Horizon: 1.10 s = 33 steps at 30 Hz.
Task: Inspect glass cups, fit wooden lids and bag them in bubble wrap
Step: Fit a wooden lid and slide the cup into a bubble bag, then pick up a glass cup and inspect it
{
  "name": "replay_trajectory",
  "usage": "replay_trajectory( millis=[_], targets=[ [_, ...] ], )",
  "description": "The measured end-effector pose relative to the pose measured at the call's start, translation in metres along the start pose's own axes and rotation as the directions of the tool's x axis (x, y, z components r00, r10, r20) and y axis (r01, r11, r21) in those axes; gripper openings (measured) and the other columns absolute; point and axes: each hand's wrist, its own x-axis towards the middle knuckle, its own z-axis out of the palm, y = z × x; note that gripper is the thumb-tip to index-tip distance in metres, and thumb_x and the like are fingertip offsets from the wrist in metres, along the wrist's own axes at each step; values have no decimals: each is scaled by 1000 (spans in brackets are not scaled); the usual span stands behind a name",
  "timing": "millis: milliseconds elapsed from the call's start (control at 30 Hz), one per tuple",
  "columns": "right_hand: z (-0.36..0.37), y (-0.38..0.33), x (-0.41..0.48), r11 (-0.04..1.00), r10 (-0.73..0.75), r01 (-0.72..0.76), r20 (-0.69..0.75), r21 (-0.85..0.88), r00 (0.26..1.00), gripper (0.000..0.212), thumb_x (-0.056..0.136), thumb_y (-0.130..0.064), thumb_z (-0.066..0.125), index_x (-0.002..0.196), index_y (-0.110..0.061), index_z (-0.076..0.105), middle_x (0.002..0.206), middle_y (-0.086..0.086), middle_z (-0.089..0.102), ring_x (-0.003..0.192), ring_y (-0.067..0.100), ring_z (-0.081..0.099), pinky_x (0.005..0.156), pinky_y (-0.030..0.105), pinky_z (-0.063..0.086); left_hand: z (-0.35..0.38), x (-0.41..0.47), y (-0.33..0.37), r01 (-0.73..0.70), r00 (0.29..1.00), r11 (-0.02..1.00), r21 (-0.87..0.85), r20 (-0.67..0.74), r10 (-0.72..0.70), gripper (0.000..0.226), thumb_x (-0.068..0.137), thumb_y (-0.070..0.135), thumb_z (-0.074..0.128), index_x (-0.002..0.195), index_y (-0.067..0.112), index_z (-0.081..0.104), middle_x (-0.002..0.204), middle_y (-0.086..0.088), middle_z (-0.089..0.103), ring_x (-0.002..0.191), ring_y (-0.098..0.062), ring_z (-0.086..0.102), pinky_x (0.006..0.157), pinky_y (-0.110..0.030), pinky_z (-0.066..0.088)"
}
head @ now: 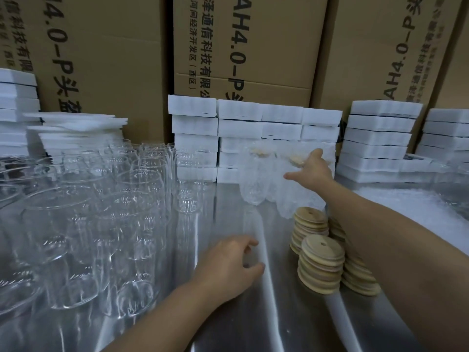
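I use the wooden lids (321,265) as my marker. They sit in short stacks on the shiny metal table (253,321). The left hand (228,265) hovers low over the table just left of the lids. Its fingers are loosely bent and hold nothing. The right hand (309,168) reaches out past the lids, its arm going over them. Its thumb and fingers are spread wide, and it touches one of the bagged cups (253,184) standing behind the lids. The bare glass cups (101,212) crowd together far left of the lids. Loose bubble wrap (406,204) lies to the right of the lids. White foam blocks (241,128) and big brown boxes (241,47) stand far behind the lids.
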Motion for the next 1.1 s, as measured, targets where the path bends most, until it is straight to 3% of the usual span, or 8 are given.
replay_trajectory(
  millis=[367,467,567,667,767,867,933,1100],
  targets=[
    [25,2,7,980,-13,18,28,-200,1000,65,96,-31,56,142,-4,19,148,31,15,104,46,54,65,37,39,-2,-1,3,-85,996,996,40,-1,85,45,89,48,58,132,36,51,123,17,57,120,-4,48,96,-21,38],
    [24,0,3,957,64,-39,80,-286,995,70,100,-37,46,152,-17,3,157,21,-7,134,45,29,92,48,40,-2,-2,3,-84,996,996,36,10,84,45,90,48,58,132,36,52,122,16,58,119,-5,50,96,-22,39],
    [13,-13,-1,893,158,-82,139,-442,978,86,95,-55,44,152,-25,-12,158,10,-24,146,39,-2,113,59,10,-2,-1,3,-85,996,996,37,19,84,44,90,47,58,132,35,52,121,16,59,117,-6,51,94,-21,39],
    [4,-40,-9,903,-45,7,-79,-431,996,74,93,-48,49,152,-18,14,159,14,7,145,36,11,114,57,3,-3,0,3,-81,996,996,34,22,81,44,90,46,58,132,34,53,120,15,60,117,-6,52,95,-21,39],
    [2,-78,-26,870,-489,426,-334,-248,806,37,88,-18,52,124,-12,57,126,10,56,120,31,49,108,44,26,-3,0,3,-82,996,996,35,26,81,44,89,46,58,131,34,54,118,15,61,115,-6,53,93,-22,40],
    [18,-123,-49,766,-643,633,-109,-112,758,28,90,-17,50,117,-17,60,113,1,64,101,23,60,85,35,45,-5,0,3,-82,996,996,41,30,81,44,88,46,58,130,35,53,114,15,63,108,-5,57,87,-21,39],
    [38,-146,-60,753,-640,651,119,-99,759,42,91,-22,51,133,-21,49,132,2,55,110,24,57,88,34,44,-5,0,4,-90,995,994,56,37,88,43,87,46,58,129,35,54,113,14,63,105,-6,59,84,-20,39],
    [83,-169,-69,859,-427,509,469,-58,773,82,94,-33,54,153,-31,-3,160,6,-13,142,31,25,111,43,32,-10,-2,6,-81,996,995,59,51,78,32,86,44,58,116,30,58,105,12,64,101,-10,59,74,-21,35]
  ],
)
